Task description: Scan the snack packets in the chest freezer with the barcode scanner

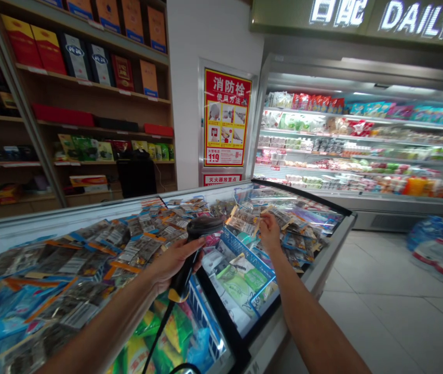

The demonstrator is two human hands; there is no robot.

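Over the big freezer [335, 248], your left hand [170, 262] has its fingers wrapped around a black scanner [204, 225]. Next comes a blue basket [244, 252], then your right hand [270, 232], fingers curled together by shiny packets [240, 222]; I can't tell if they pinch one.

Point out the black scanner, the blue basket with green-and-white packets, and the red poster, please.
Black scanner [184, 274]: head view, on its handle.
Blue basket [246, 252]: head view, on its latticed wall.
Red poster [227, 124]: head view, on its small pictures, near the middle.
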